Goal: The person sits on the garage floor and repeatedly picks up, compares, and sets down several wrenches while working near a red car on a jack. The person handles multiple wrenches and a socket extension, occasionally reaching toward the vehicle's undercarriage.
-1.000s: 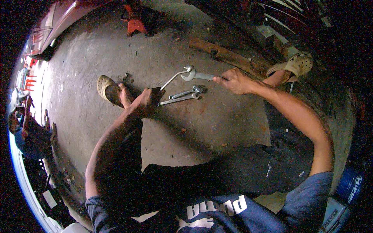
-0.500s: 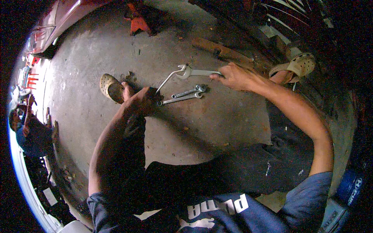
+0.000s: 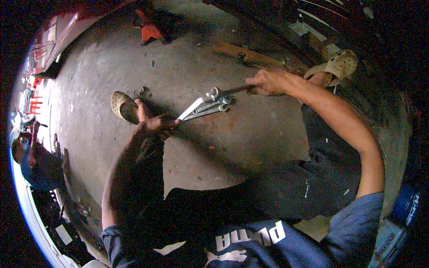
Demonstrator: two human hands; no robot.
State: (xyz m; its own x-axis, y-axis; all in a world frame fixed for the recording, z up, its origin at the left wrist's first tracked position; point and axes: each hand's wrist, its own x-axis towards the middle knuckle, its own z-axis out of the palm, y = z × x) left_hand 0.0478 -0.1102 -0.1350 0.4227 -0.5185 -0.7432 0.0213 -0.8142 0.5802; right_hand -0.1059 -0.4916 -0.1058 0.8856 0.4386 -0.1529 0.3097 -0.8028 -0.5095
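My left hand (image 3: 161, 126) is closed around the lower end of a shiny wrench (image 3: 192, 109), which slants up to the right. My right hand (image 3: 273, 83) grips a larger open-end wrench (image 3: 237, 89) by its handle; its shaft looks dark and edge-on. The heads of both tools meet or overlap between my hands; the exact contact is hard to make out. Below them on the floor lie two smaller wrenches side by side: a combination wrench (image 3: 214, 111) and another wrench (image 3: 206, 107), partly covered by the held one.
My clog-shod feet stand either side, the left clog (image 3: 119, 105) and right clog (image 3: 343, 65). Beyond lie a wooden plank (image 3: 254, 56) and a red jack stand (image 3: 151, 33). Another person (image 3: 38, 165) is at far left. A blue container (image 3: 404, 207) sits at lower right.
The left-hand wrench has turned from a thin bent edge to its broader side, and its head has dropped slightly. The right-hand wrench has tilted, its jaw end lower and its shaft darker.
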